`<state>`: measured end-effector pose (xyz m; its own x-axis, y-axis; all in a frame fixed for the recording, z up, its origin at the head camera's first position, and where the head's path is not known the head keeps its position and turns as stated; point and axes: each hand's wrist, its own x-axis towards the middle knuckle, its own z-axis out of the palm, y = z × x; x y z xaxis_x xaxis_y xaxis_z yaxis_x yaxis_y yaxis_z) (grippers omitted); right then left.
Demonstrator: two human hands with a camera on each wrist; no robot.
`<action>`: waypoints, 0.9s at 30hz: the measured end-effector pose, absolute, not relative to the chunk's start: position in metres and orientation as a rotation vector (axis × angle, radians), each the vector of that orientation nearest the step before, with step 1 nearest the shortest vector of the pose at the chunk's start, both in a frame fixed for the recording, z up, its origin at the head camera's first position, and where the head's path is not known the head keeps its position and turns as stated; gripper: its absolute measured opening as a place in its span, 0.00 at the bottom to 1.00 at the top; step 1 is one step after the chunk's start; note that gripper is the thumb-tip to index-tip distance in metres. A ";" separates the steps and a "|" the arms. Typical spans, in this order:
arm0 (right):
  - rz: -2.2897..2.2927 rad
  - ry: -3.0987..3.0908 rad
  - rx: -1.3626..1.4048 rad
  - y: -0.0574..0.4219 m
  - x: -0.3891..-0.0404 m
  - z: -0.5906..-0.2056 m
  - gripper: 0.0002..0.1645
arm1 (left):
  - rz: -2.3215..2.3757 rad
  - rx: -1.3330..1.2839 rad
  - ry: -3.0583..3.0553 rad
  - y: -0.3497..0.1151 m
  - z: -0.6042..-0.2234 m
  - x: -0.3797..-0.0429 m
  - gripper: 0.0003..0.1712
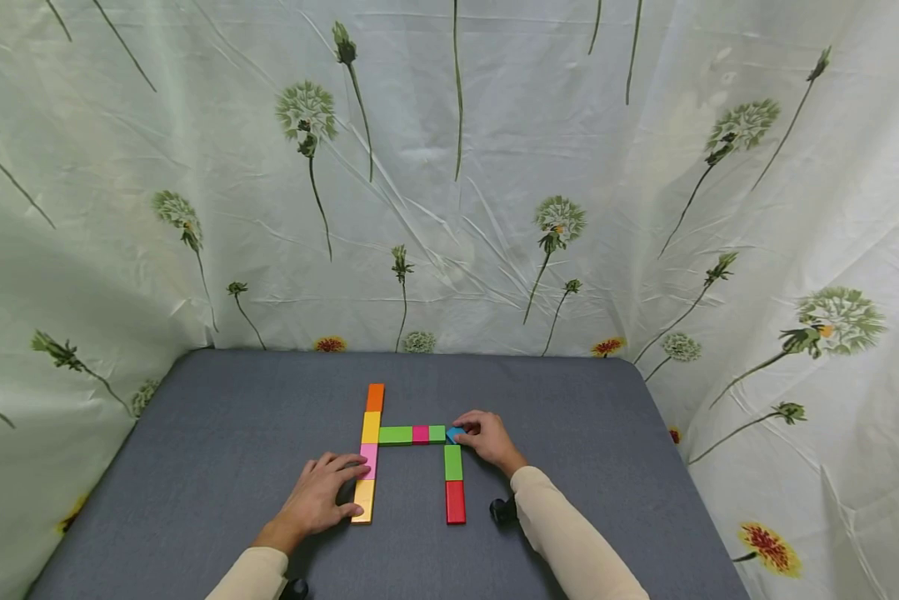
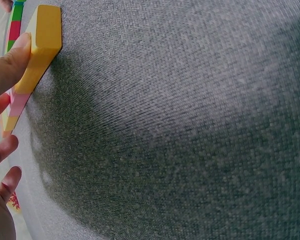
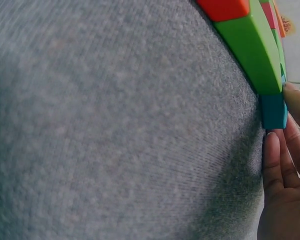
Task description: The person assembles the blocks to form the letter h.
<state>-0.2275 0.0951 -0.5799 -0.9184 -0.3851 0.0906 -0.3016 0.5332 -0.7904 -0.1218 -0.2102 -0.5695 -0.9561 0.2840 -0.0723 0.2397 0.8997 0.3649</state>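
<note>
Between thumb and fingers my right hand [image 1: 488, 437] pinches a small blue block [image 1: 455, 435], tilted against the blocks around it. It sits at the corner where a row of a green block [image 1: 395, 436], a magenta block [image 1: 420, 434] and a short green block [image 1: 437, 433] meets a green block [image 1: 453, 463] above a red block [image 1: 455, 502]. My left hand [image 1: 317, 493] rests by the left column, its thumb touching the golden-yellow block [image 1: 363, 498] and a fingertip at the pink block [image 1: 370, 457]. Its fingers are spread and loosely bent.
Farther up the left column lie a yellow block [image 1: 372, 427] and an orange block [image 1: 375, 397]. Everything rests on a grey cloth-covered table [image 1: 569, 417]. A pale curtain [image 1: 449, 208] printed with flowers hangs behind and at both sides.
</note>
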 end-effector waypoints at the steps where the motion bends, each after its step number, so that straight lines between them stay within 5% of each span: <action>1: -1.347 2.670 -0.599 0.095 -0.228 -0.580 0.11 | 0.542 0.407 2.940 -0.210 -0.570 -0.122 0.33; 27: -1.465 2.678 -0.448 0.096 -0.225 -0.582 0.13 | 0.449 0.438 2.914 -0.208 -0.567 -0.122 0.30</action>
